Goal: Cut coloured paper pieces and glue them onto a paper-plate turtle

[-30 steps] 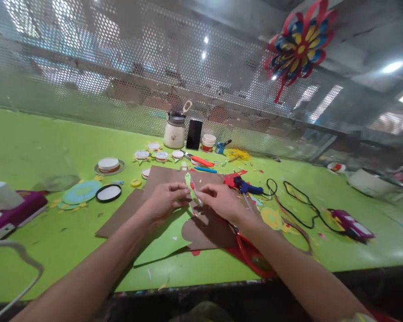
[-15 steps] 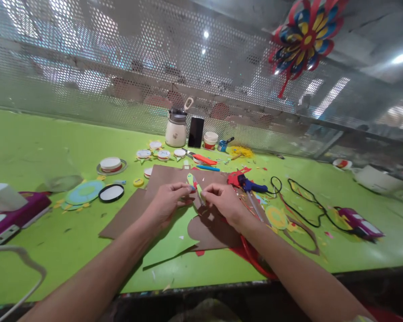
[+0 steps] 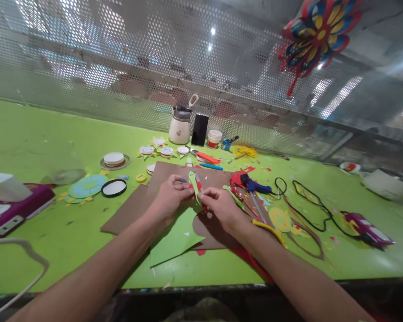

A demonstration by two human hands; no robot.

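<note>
A green table (image 3: 36,134) is spread with craft supplies, the brown card sheets (image 3: 174,176) laid flat at its middle so that a work surface is given under the hands. A green paper sheet (image 3: 176,235) lies on the near side of the card, below the wrists. To the right, a blue glue gun (image 3: 253,184) is laid within easy reach, its black cord (image 3: 305,201) trailing away to the right. At the far edge a white jar (image 3: 180,127) and a dark phone (image 3: 200,129) are stood against the mesh wall, out of the way. The left hand (image 3: 171,201) and the right hand (image 3: 221,206) are brought together over the card, and a small green paper strip (image 3: 195,185) is pinched between their closed fingertips, held upright, seemingly so that it can be worked from both sides. Compared with a second ago, the strip is gripped lower and the hands are drawn closer, while the view is shifted a little rightward
</note>
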